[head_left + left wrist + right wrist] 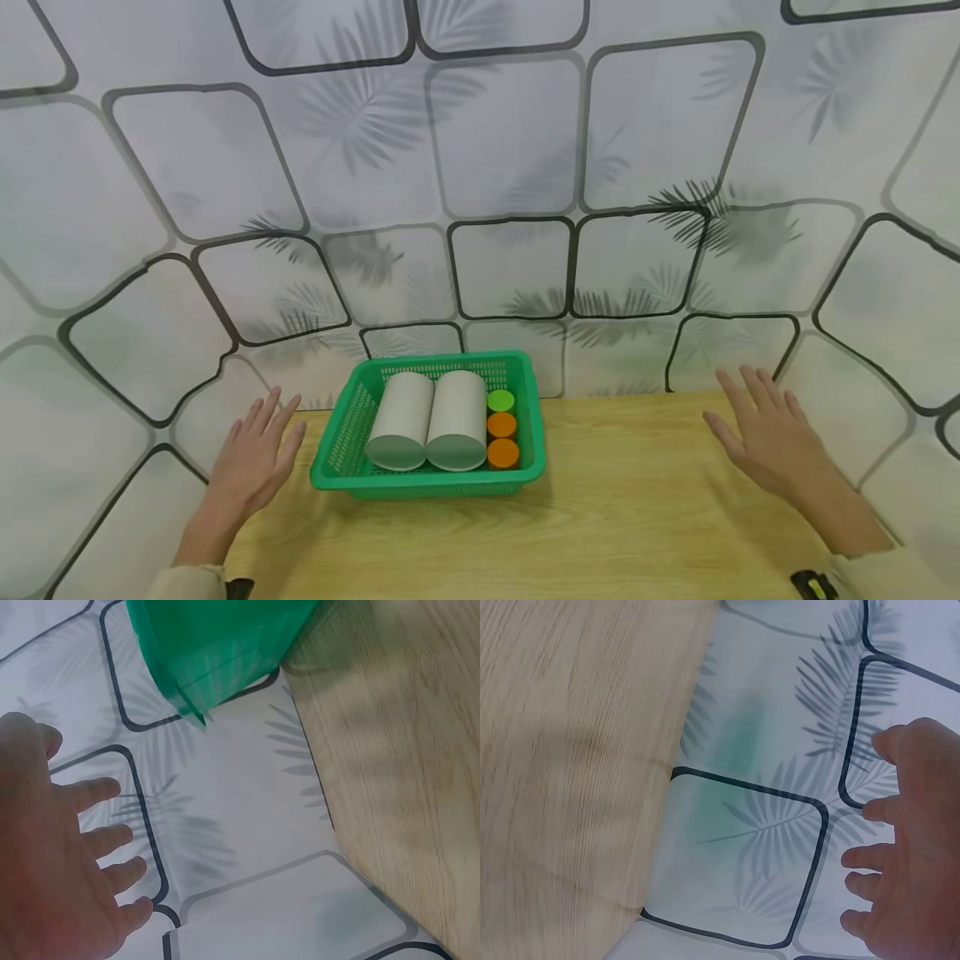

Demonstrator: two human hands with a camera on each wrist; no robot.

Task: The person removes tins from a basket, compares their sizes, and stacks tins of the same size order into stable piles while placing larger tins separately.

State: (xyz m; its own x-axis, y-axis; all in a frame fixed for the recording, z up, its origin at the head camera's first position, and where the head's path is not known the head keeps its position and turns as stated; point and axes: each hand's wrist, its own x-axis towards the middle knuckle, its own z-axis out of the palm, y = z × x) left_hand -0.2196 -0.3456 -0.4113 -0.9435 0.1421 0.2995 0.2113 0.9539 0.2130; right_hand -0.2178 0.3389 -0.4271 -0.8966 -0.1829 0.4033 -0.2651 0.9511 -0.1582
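My left hand [255, 458] is held out to the left of a green plastic basket [435, 492], fingers spread and holding nothing. Far to the basket's right, my right hand [772, 437] is likewise spread, with nothing in it. Inside the basket two white cylinders [402, 412] lie side by side. Along its right side sit round-topped items: one with a green lid [501, 401] at the back and two with orange lids [502, 455] in front. In the left wrist view the basket's green wall [225, 652] shows beyond my left hand [75, 847]. Only my right hand [915, 847] shows in the right wrist view.
The basket stands on a light wood-grain table [630, 500], near its back edge. A pale wall covering [510, 133] with dark rounded outlines and leaf prints rises behind the table and on both sides. Each wrist wears a dark strap [813, 585] beside a light sleeve.
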